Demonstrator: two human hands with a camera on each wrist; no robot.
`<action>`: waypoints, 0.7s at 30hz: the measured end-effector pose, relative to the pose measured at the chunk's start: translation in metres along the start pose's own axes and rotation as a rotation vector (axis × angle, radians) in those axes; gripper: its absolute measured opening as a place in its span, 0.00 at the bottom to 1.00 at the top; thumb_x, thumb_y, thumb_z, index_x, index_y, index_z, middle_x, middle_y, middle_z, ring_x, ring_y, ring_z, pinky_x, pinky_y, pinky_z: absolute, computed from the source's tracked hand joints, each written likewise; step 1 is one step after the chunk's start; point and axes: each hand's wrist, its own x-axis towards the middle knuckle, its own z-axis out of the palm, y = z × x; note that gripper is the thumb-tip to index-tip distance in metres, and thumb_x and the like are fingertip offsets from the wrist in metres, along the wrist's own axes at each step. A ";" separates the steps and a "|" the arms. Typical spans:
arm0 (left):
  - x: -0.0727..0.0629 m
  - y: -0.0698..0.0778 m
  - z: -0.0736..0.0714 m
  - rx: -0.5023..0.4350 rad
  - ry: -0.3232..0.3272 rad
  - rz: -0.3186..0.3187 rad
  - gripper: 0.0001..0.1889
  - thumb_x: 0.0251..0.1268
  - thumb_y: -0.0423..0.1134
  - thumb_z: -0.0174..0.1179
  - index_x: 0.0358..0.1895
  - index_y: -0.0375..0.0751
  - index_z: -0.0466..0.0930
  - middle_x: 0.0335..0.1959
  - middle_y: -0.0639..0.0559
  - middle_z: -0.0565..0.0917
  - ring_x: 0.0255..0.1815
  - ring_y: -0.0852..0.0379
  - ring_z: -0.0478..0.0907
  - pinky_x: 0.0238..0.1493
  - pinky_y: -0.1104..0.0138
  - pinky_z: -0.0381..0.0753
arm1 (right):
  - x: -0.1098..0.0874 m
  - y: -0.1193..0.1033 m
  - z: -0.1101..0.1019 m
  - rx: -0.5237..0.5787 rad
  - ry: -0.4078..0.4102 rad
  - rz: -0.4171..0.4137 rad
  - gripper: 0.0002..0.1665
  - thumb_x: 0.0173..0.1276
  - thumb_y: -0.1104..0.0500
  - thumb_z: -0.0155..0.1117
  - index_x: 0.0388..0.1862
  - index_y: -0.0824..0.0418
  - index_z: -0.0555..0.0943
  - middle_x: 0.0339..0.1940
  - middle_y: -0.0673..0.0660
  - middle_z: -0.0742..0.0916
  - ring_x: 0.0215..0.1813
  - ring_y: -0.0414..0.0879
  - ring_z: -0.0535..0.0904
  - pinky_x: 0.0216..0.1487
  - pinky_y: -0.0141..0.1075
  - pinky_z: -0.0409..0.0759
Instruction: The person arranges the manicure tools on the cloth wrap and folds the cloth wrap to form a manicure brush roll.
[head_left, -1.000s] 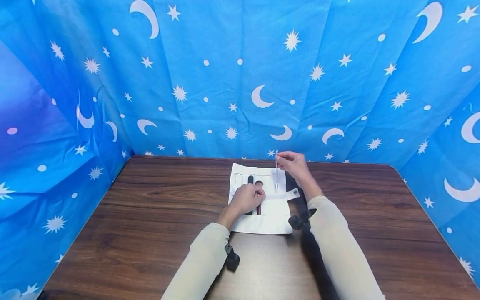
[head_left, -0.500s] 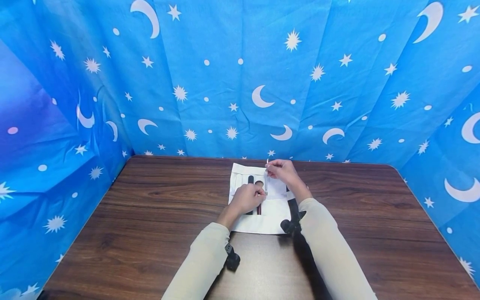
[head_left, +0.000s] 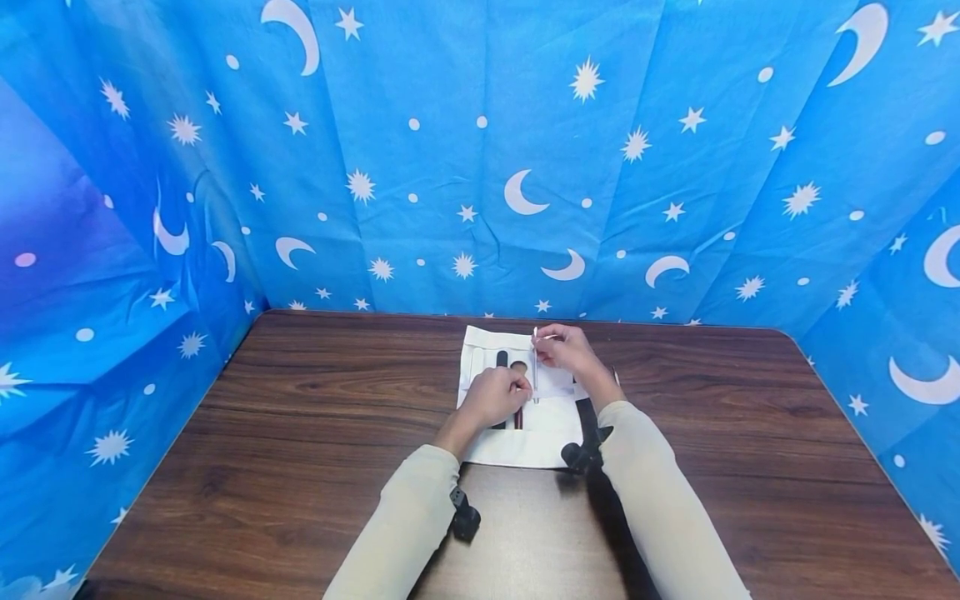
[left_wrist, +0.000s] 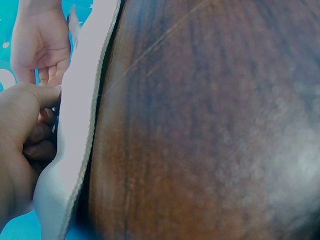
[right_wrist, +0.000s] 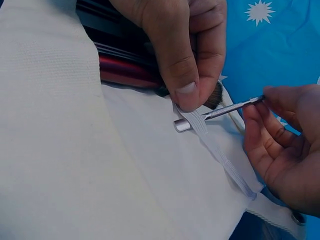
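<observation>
A white fabric pouch (head_left: 558,425) lies unfolded on the table. My left hand (head_left: 489,398) rests over its middle and pinches a white elastic band (right_wrist: 222,157), as the right wrist view shows. In my right hand (head_left: 567,350), thumb and fingers pinch the upper end of a slim metal cuticle pusher (right_wrist: 227,110). Its flat spoon-shaped tip (right_wrist: 183,125) has come out on the near side of the elastic; the shaft passes under the band. Beside the left fingers sit a black long item (head_left: 502,360) and a brush with brown bristles (head_left: 518,367) and a red handle (right_wrist: 127,71).
The dark wooden table (head_left: 315,433) runs around the pouch, and a blue curtain (head_left: 450,167) with moons and stars hangs behind its far edge. A strap with a snap (right_wrist: 297,218) sticks out from the pouch's right side.
My right hand has moved left and toward me with the cuticle pusher, from the pouch's right part to the elastic beside my left fingers. The tip then slid down through the band. Left hand stays put.
</observation>
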 end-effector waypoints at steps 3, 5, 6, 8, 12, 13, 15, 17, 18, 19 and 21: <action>0.000 -0.001 0.000 0.004 0.003 0.005 0.06 0.70 0.35 0.66 0.35 0.43 0.90 0.16 0.63 0.70 0.19 0.65 0.66 0.27 0.69 0.65 | -0.001 -0.002 0.000 0.004 0.009 0.004 0.12 0.79 0.67 0.59 0.52 0.78 0.79 0.30 0.51 0.85 0.30 0.38 0.80 0.34 0.29 0.81; 0.000 -0.001 0.000 0.005 0.008 0.009 0.06 0.69 0.35 0.65 0.35 0.43 0.90 0.16 0.64 0.71 0.20 0.65 0.67 0.27 0.69 0.65 | -0.001 -0.003 -0.001 0.002 0.020 0.005 0.14 0.80 0.65 0.60 0.53 0.78 0.80 0.29 0.51 0.84 0.30 0.39 0.80 0.34 0.29 0.81; 0.001 -0.001 0.000 0.005 0.009 0.009 0.06 0.69 0.35 0.66 0.35 0.43 0.90 0.16 0.64 0.71 0.20 0.65 0.67 0.28 0.69 0.65 | -0.002 -0.003 -0.001 -0.003 0.025 0.004 0.15 0.80 0.65 0.60 0.53 0.79 0.80 0.28 0.50 0.84 0.30 0.38 0.80 0.34 0.29 0.81; 0.001 -0.001 0.000 0.005 0.011 0.012 0.06 0.69 0.35 0.66 0.35 0.43 0.91 0.16 0.64 0.72 0.20 0.64 0.67 0.28 0.69 0.66 | -0.001 -0.004 -0.001 -0.021 0.036 0.004 0.16 0.80 0.64 0.61 0.54 0.78 0.81 0.28 0.50 0.84 0.31 0.38 0.80 0.34 0.28 0.80; 0.000 -0.001 -0.001 -0.004 0.013 0.017 0.05 0.68 0.34 0.66 0.34 0.43 0.91 0.17 0.63 0.73 0.21 0.64 0.69 0.28 0.68 0.67 | 0.000 -0.005 -0.001 -0.047 0.064 0.012 0.15 0.79 0.64 0.62 0.53 0.77 0.83 0.27 0.50 0.85 0.31 0.38 0.80 0.35 0.28 0.80; 0.000 -0.001 -0.001 -0.005 0.014 0.019 0.05 0.68 0.34 0.66 0.34 0.43 0.91 0.17 0.63 0.74 0.21 0.64 0.69 0.28 0.68 0.67 | 0.000 -0.005 -0.001 -0.050 0.073 0.015 0.14 0.79 0.64 0.62 0.52 0.77 0.83 0.27 0.50 0.85 0.31 0.38 0.80 0.34 0.28 0.80; 0.000 0.000 -0.001 -0.007 0.014 0.018 0.05 0.68 0.35 0.66 0.34 0.44 0.91 0.17 0.63 0.74 0.21 0.64 0.69 0.29 0.68 0.68 | 0.000 -0.006 0.000 -0.055 0.090 0.025 0.13 0.78 0.65 0.62 0.51 0.76 0.84 0.27 0.50 0.85 0.30 0.38 0.80 0.34 0.28 0.80; 0.000 0.000 -0.002 -0.004 0.014 0.017 0.05 0.69 0.35 0.66 0.35 0.44 0.91 0.17 0.63 0.74 0.21 0.63 0.69 0.29 0.68 0.68 | -0.001 -0.005 0.000 -0.060 0.104 0.039 0.13 0.78 0.65 0.61 0.50 0.76 0.84 0.27 0.51 0.84 0.30 0.38 0.80 0.33 0.28 0.80; 0.000 0.000 -0.002 -0.008 0.013 0.013 0.05 0.69 0.35 0.66 0.35 0.44 0.91 0.17 0.63 0.74 0.21 0.64 0.69 0.29 0.68 0.68 | -0.001 -0.005 0.000 -0.059 0.113 0.052 0.12 0.78 0.66 0.61 0.49 0.75 0.84 0.27 0.51 0.84 0.29 0.38 0.79 0.33 0.27 0.80; 0.000 0.001 -0.002 -0.010 0.011 0.009 0.06 0.69 0.35 0.65 0.35 0.43 0.91 0.17 0.63 0.74 0.21 0.64 0.69 0.29 0.68 0.67 | -0.002 -0.005 0.001 -0.060 0.118 0.064 0.12 0.77 0.66 0.61 0.49 0.75 0.84 0.27 0.52 0.84 0.29 0.38 0.79 0.32 0.27 0.80; -0.001 0.001 -0.002 -0.014 0.009 0.002 0.06 0.69 0.35 0.65 0.35 0.43 0.91 0.17 0.63 0.73 0.21 0.63 0.69 0.29 0.68 0.67 | -0.003 -0.005 0.001 -0.068 0.118 0.092 0.11 0.77 0.67 0.60 0.48 0.75 0.83 0.27 0.53 0.83 0.29 0.39 0.79 0.32 0.28 0.80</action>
